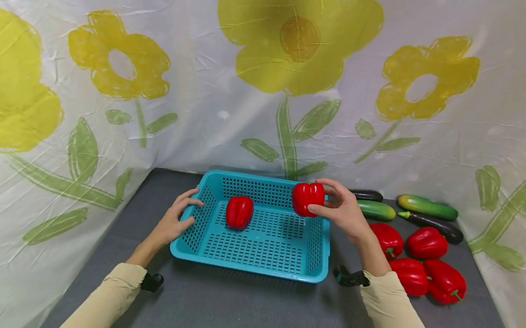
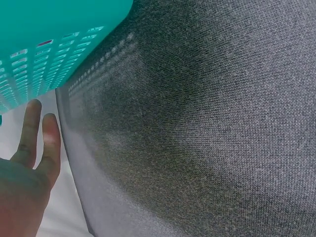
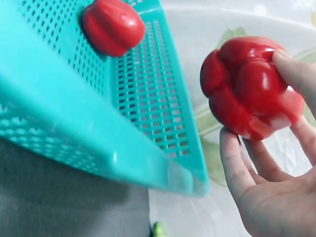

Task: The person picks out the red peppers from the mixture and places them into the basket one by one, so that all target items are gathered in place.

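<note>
In the head view, my right hand (image 1: 342,211) holds a red bell pepper (image 1: 306,199) above the right end of the turquoise basket (image 1: 251,269). The right wrist view shows the thumb and fingertips around this pepper (image 3: 252,89), its lobed end toward the basket (image 3: 182,128). Another red bell pepper (image 1: 239,213) lies inside the basket, left of its middle. At the basket's left side is my left hand (image 1: 172,223), fingers spread and overlapping the rim. In the left wrist view, two fingers of the left hand (image 2: 29,168) extend loosely beside the basket wall (image 2: 49,59).
Several red bell peppers (image 1: 428,243) lie on the dark grey table (image 1: 235,318) right of the basket. Behind them are green zucchinis (image 1: 427,206) and dark eggplants (image 1: 433,225). A white curtain (image 1: 196,70) with painted yellow flowers hangs at the back and sides.
</note>
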Available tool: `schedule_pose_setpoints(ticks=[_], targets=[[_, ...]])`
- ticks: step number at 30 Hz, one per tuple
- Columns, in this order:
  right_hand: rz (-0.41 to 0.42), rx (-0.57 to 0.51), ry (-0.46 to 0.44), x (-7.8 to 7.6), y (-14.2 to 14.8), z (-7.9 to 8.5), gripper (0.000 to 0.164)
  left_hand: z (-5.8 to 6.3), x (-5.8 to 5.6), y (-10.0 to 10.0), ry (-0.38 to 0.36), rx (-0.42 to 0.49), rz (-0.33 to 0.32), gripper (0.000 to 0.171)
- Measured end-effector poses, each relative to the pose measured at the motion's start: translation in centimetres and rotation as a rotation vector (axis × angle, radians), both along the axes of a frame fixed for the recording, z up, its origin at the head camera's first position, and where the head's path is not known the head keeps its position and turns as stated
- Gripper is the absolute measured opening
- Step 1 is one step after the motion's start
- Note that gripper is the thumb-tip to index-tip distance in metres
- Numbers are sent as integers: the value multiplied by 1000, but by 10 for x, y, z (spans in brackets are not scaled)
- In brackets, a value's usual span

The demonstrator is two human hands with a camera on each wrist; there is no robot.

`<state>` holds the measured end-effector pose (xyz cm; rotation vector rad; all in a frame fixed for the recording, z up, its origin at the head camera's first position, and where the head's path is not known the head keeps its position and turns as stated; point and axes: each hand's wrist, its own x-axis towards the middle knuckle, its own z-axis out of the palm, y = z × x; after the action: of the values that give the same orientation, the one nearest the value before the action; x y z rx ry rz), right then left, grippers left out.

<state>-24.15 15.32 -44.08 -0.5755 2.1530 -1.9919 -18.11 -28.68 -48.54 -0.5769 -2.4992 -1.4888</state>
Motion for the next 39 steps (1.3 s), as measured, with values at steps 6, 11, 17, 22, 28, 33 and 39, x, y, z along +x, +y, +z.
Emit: schedule_pose_setpoints(ticks=[6,11,17,22,28,33,39], targets=[[1,-11,-24,-1,-12,2,60,-1,0,-1,-1,-1,-11,35],[-1,4,-41,-2,-22,2,61,-1,1,-2,0,-7,-15,35],[5,-10,-73,-5,-34,0,57,0,2,0,1,-2,-17,35],[27,-20,-97,-8,-42,-2,57,-7,-1,-2,18,13,-13,36],[11,-9,-105,-10,-50,-4,59,-32,-15,-14,47,14,-21,36],[-7,-1,-129,-13,-59,-5,59,-37,-17,-16,52,29,-28,36],[-31,12,-144,-17,-71,-10,60,-35,-18,-15,42,22,-21,36]])
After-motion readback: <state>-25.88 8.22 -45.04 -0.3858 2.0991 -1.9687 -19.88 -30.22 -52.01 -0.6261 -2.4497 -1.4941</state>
